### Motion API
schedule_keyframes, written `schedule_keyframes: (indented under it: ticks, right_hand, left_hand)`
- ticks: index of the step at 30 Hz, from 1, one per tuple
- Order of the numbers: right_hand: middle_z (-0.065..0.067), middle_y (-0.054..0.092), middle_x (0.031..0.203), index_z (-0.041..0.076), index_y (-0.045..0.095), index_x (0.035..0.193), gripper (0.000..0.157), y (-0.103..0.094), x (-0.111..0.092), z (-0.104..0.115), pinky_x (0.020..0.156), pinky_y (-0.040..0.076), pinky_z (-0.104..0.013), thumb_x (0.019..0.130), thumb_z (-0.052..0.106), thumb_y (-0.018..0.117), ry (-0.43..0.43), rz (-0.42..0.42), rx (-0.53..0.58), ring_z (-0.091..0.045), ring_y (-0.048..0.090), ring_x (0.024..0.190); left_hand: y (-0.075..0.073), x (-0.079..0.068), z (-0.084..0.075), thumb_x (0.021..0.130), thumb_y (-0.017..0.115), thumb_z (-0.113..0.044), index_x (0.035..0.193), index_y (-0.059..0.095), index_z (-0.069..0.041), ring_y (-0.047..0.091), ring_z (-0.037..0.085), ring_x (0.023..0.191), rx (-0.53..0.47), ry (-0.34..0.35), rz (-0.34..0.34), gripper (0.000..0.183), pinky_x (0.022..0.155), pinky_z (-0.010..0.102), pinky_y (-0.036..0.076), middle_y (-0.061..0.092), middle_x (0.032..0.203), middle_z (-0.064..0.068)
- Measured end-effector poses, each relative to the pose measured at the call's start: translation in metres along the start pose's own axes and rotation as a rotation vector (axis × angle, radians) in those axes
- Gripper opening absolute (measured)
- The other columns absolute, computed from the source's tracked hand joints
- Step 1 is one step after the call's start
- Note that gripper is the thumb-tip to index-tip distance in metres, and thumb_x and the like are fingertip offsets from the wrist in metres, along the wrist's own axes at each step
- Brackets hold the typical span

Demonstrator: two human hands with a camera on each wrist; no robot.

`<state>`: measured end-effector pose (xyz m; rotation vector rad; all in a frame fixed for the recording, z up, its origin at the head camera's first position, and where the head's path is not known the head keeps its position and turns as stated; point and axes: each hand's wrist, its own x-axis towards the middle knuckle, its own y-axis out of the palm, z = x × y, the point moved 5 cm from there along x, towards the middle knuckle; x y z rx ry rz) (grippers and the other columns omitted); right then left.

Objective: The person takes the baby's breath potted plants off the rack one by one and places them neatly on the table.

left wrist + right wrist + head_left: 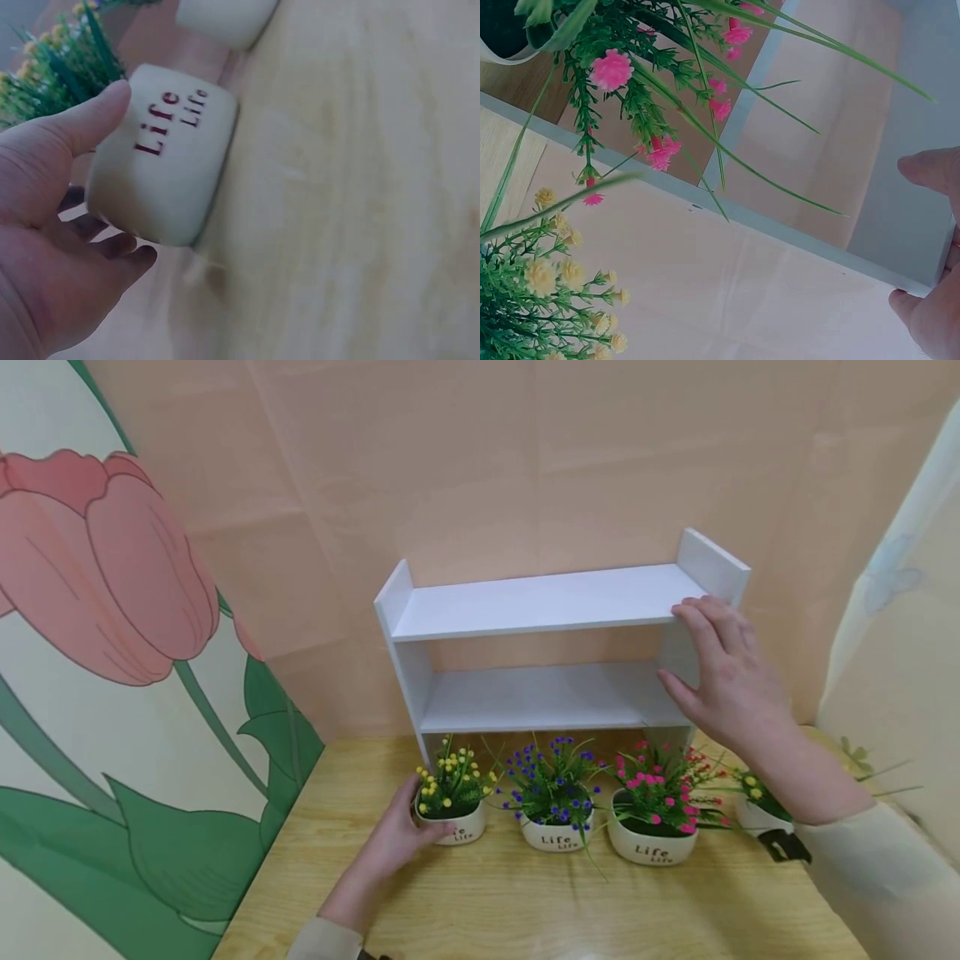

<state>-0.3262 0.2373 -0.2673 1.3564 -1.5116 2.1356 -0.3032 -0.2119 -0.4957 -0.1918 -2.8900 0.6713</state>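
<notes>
In the head view my left hand [405,827] holds a white pot of yellow artificial flowers [459,822] on the table. The left wrist view shows the thumb [101,112] on the front of this pot [169,157], near the rim, and the fingers curled round its side. My right hand [738,672] grips the upper right corner of a white two-tier shelf [540,606]. In the right wrist view its thumb [926,171] lies inside the shelf frame and another finger outside.
Pots of blue-purple [557,835] and pink flowers [652,845] stand in front of the shelf. Another yellow-flowered pot [757,817] sits at the right, partly behind my right forearm. A tulip-printed panel [112,568] borders the wooden table [480,910] on the left.
</notes>
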Motion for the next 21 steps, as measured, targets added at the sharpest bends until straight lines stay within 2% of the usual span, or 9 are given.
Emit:
schedule_keyframes:
  ticks: [7, 11, 16, 21]
  right_hand:
    - [-0.030, 0.039, 0.159, 0.000, 0.040, 0.161, 0.094, 0.000, 0.002, -0.002, 0.132, 0.025, -0.058, 0.082, 0.002, 0.091, 0.002, 0.006, 0.009, -0.055, 0.035, 0.147]
    - [-0.031, 0.040, 0.158, 0.000, 0.041, 0.161, 0.093, -0.001, 0.004, -0.004, 0.132, 0.025, -0.058, 0.082, 0.002, 0.091, -0.001, -0.002, 0.011, -0.056, 0.036, 0.146]
    - [-0.032, 0.040, 0.158, -0.002, 0.041, 0.160, 0.092, -0.001, 0.005, -0.007, 0.133, 0.023, -0.058, 0.083, 0.004, 0.090, -0.008, 0.003, 0.020, -0.056, 0.035, 0.148]
    - [-0.032, 0.038, 0.164, -0.004, 0.037, 0.165, 0.098, 0.000, 0.004, -0.010, 0.135, 0.015, -0.054, 0.083, 0.006, 0.090, -0.019, 0.039, 0.018, -0.052, 0.027, 0.159]
  left_hand:
    - [-0.012, 0.004, -0.022, 0.090, 0.095, -0.024, 0.174, 0.023, -0.008, 0.021, 0.043, 0.165, 0.001, 0.018, -0.013, 0.112, 0.130, 0.061, 0.025, 0.023, 0.179, 0.020]
    - [-0.016, 0.005, -0.030, 0.091, 0.094, -0.031, 0.175, 0.021, -0.007, 0.024, 0.044, 0.164, 0.064, 0.014, -0.031, 0.113, 0.129, 0.062, 0.028, 0.024, 0.179, 0.022]
    - [-0.018, 0.005, -0.040, 0.094, 0.089, -0.045, 0.176, 0.019, -0.011, 0.029, 0.048, 0.161, 0.157, -0.002, -0.047, 0.114, 0.126, 0.067, 0.032, 0.023, 0.179, 0.022]
    - [-0.015, 0.006, -0.063, 0.096, 0.086, -0.050, 0.178, 0.018, -0.014, 0.023, 0.043, 0.164, 0.222, 0.058, -0.029, 0.112, 0.127, 0.068, 0.029, 0.020, 0.181, 0.018]
